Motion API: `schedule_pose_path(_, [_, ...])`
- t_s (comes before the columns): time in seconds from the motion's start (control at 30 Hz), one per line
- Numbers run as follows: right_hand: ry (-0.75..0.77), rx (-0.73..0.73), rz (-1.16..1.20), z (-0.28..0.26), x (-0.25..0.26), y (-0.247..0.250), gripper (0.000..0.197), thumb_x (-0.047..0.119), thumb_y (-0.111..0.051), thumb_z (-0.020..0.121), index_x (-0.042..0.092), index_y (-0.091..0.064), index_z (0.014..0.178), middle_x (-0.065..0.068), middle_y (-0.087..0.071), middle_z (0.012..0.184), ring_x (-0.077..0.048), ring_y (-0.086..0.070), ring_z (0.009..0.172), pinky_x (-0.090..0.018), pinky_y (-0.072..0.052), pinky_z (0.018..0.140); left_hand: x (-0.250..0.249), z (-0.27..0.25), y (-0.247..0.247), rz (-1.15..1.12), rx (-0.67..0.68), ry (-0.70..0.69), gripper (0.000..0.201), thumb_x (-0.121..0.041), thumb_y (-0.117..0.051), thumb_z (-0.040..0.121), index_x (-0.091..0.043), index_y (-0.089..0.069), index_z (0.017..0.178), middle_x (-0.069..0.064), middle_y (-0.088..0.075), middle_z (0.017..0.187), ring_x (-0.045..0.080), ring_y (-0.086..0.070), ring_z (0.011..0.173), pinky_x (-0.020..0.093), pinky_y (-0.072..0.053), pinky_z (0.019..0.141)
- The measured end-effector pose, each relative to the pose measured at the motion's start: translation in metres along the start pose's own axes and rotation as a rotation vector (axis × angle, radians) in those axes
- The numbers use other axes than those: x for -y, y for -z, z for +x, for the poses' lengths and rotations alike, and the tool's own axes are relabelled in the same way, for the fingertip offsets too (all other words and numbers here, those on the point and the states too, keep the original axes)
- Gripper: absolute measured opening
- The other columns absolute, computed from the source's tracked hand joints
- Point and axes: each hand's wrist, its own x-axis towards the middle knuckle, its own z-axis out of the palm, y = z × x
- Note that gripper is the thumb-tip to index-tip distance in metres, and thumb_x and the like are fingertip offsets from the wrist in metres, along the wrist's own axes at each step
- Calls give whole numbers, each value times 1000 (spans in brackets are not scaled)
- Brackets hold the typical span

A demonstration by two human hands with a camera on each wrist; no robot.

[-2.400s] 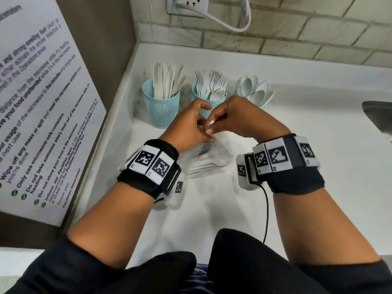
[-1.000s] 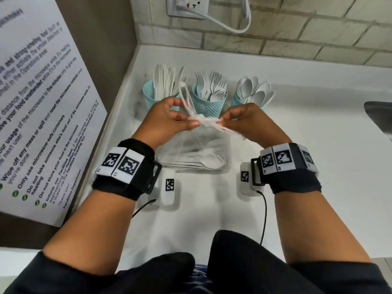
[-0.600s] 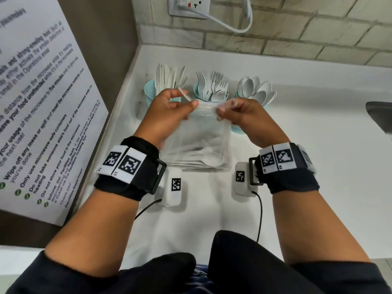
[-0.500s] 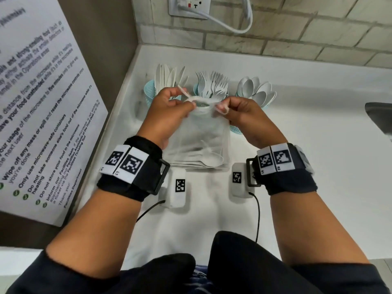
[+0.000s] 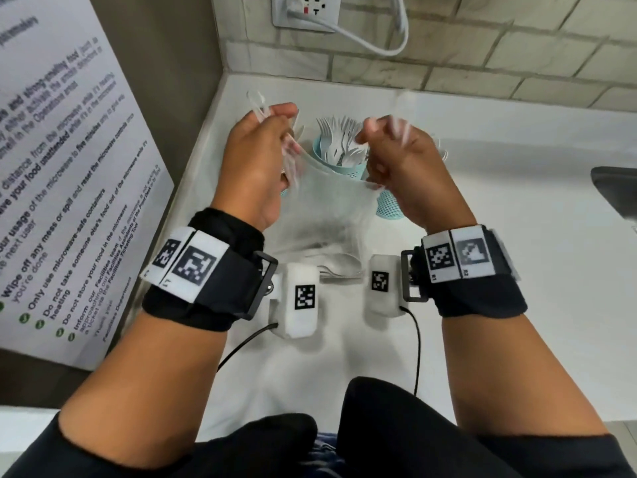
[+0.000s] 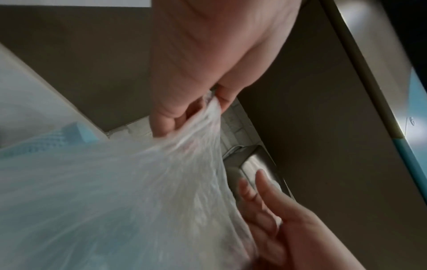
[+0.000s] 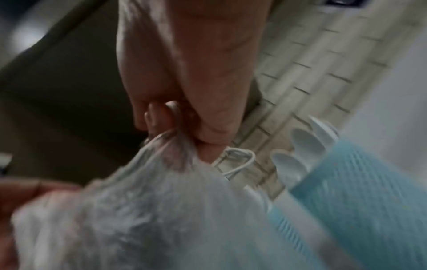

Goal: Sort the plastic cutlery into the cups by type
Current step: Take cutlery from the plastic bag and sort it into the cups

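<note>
A clear plastic bag hangs between my hands over the white counter, with white cutlery lying in its bottom. My left hand pinches the bag's left top edge. My right hand pinches the right top edge. Behind the bag stands a teal mesh cup of forks. The teal spoon cup is half hidden by my right hand. My left hand hides the knife cup almost wholly.
A printed notice covers the wall on the left. The brick back wall carries an outlet with a white cable. A metal sink edge lies at the right. The counter corner is just behind the cups.
My hands have risen and drawn apart, stretching the bag's top wide. Earlier they were close together, working at its gathered top.
</note>
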Motion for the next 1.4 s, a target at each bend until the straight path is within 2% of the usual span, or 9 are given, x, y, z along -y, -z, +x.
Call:
schedule_pose_path(0.1, [26, 106, -518, -5, 4, 0, 13, 27, -71, 81, 18, -66, 73, 12, -41, 41, 0, -35, 41, -13, -30, 47, -7, -2, 3, -48, -24, 5, 29, -11, -38, 95, -21, -59, 78, -9, -44, 56, 8, -45, 60, 26, -41, 66])
schedule_pose_path(0.37, [-20, 145, -767, -6, 5, -6, 31, 31, -77, 74, 1, -70, 77, -8, -53, 62, 1, -38, 50, -16, -30, 47, -23, -7, 9, -190, 50, 36, 28, -6, -32, 93, -14, -56, 81, -8, -34, 45, 5, -30, 41, 17, -30, 46])
schedule_pose_path(0.5, [-25, 93, -581, -6, 5, -1, 42, 25, -75, 76, -15, -60, 81, -10, -44, 67, -14, -36, 62, -16, -27, 51, -21, -13, 10, 449, 150, -31, 12, -26, -58, 87, -17, -61, 80, -12, -43, 48, 3, -32, 34, 15, -23, 36])
schedule_pose_path(0.63, [-43, 128, -479, -3, 1, -5, 28, 18, -75, 76, -8, -64, 80, -5, -54, 63, -11, -49, 62, -22, -38, 65, -3, -14, 13, 1109, 271, -60, 25, -43, -73, 74, -20, -67, 84, -15, -56, 65, -1, -53, 65, 13, -37, 57])
schedule_pose_path(0.77, [-19, 106, -624, -2, -5, -5, 14, 16, -77, 73, 6, -68, 76, 6, -54, 58, 3, -46, 48, -10, -36, 55, 6, -6, 18, 1245, 185, -17, 17, -28, -73, 78, -11, -70, 78, -3, -61, 69, 16, -57, 78, 21, -38, 67])
schedule_pose_path(1.03, [-22, 73, -1100, -1, -24, 16, 37, 12, -65, 82, 15, -44, 52, 0, -51, 55, -18, -44, 55, -21, -29, 51, 12, 10, 49, 1439, 53, 56, 22, -25, -67, 81, -8, -67, 94, 8, -65, 94, 24, -56, 85, 28, -39, 71])
schedule_pose_path(1.1, [-129, -19, -854, -1, -30, 18, 24, 7, -57, 89, 13, -50, 66, 0, -55, 61, -10, -49, 54, -8, -40, 46, 13, 12, 51, 1241, 77, 97, 13, -20, -63, 87, -8, -66, 85, 9, -68, 88, 17, -66, 72, 24, -46, 62])
schedule_pose_path(1.2, [-385, -142, -81, 0, -34, 18, 13, 2, -50, 93, 6, -54, 81, -6, -61, 70, -12, -64, 57, -22, -56, 49, 12, 8, 45, 582, 56, 276, 15, -8, -55, 92, -11, -57, 77, 6, -68, 75, 6, -67, 51, 16, -55, 52])
schedule_pose_path(1.4, [-595, -132, 635, -3, -44, 32, 24, 4, -55, 83, 8, -66, 62, 1, -67, 55, -7, -67, 52, -20, -56, 49, 16, 20, 52, -431, -63, 523, 16, 4, -38, 95, 0, -53, 99, 6, -65, 55, 15, -66, 48, 30, -58, 52])
